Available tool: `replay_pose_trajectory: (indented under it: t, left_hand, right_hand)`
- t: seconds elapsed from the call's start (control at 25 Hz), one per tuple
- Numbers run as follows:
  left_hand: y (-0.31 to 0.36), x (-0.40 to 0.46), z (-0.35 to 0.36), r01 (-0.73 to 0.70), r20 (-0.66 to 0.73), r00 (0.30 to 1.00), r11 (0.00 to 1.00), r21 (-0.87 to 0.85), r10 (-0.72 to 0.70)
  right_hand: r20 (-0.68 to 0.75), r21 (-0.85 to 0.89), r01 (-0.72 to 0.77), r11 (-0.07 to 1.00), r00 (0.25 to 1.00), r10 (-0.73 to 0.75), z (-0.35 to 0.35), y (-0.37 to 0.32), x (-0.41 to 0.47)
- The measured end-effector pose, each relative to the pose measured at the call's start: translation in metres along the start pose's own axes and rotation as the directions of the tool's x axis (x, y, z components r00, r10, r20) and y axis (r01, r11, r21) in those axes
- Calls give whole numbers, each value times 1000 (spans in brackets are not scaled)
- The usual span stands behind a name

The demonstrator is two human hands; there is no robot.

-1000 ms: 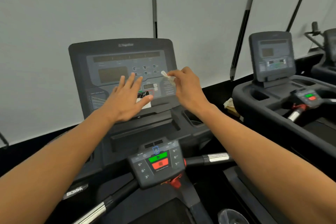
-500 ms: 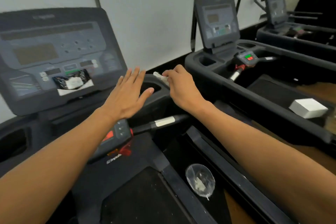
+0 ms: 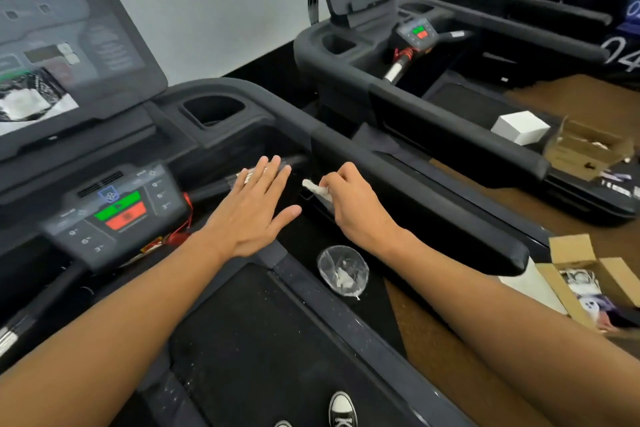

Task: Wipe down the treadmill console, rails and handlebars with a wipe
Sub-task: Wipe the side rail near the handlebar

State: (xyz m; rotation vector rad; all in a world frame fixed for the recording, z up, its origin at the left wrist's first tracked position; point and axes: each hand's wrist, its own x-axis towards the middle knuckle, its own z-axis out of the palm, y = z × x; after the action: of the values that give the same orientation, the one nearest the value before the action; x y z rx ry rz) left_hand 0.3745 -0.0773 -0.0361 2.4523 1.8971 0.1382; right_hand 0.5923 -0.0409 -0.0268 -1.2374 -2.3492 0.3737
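Head view: your right hand (image 3: 356, 208) pinches the crumpled white wipe (image 3: 317, 189) just inside the right side rail (image 3: 433, 191). Your left hand (image 3: 252, 208) is flat, fingers straight, over the handlebar (image 3: 294, 160), holding nothing.

Rail (image 3: 415, 191): we see matt dark plastic, smooth.
Console (image 3: 69, 45): glossy dark plastic face.
Wipe (image 3: 317, 189): white, soft, crumpled cloth or paper.
Boxes (image 3: 585, 149): brown cardboard, matt.
Cup (image 3: 343, 270): we see clear, thin plastic.
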Motion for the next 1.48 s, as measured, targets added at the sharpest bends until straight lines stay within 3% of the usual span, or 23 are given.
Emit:
replay_pose_trajectory:
  t: [0.2,0.4,0.64,1.0,1.48]
  left_hand:
    - [7,-23,52,-41,130,990,998,-50,47]
    - [4,-39,127,39,256,967,992,-118,-8]
    - [-13,-1,235,92,281,957,994,-64,-70]
    - [0,12,449,195,430,895,970,-143,-116]
    - [-37,67,631,168,315,939,983,-73,-137]
  right_hand:
    - [95,-14,-123,992,988,124,55,13,-37]
    - [159,-24,-248,969,956,248,118,44,-67]
    - [223,-47,-288,956,930,291,211,123,-56]
    - [353,-74,-286,955,889,293,368,237,-88]
    - [343,-119,-307,944,880,329,510,353,-95]
